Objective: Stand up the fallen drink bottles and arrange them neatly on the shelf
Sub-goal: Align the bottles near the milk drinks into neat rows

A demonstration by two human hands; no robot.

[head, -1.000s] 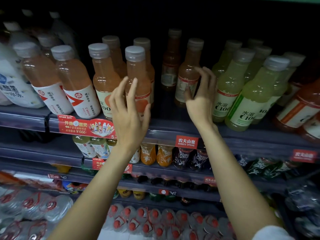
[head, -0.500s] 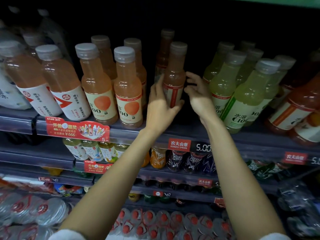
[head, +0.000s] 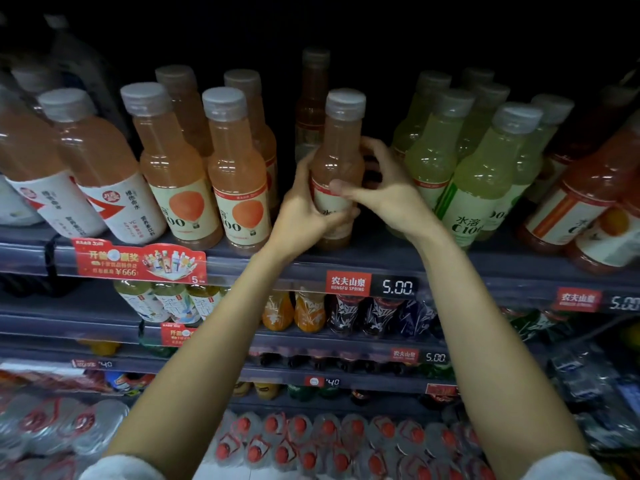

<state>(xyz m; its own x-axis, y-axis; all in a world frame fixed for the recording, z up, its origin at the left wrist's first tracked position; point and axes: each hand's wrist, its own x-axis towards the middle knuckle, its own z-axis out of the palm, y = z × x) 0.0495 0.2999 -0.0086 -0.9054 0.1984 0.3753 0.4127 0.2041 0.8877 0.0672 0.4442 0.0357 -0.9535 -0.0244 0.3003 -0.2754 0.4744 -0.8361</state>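
A peach-coloured drink bottle with a grey cap stands upright near the front edge of the top shelf. My left hand wraps its lower left side and label. My right hand grips it from the right, thumb across the label. Behind it stands another peach bottle, partly hidden in shadow. To the left stand two rows of matching peach bottles. To the right are yellow-green bottles, leaning slightly.
Orange-red bottles lean at the far right; white-labelled bottles lean at the left. A red promo sign and price tags hang on the shelf edge. Lower shelves hold more drinks and packs of red-capped water bottles.
Both hands went to the peach bottle at the shelf's middle, closed on it and drew it forward to the front edge. The view came closer and shifted right.
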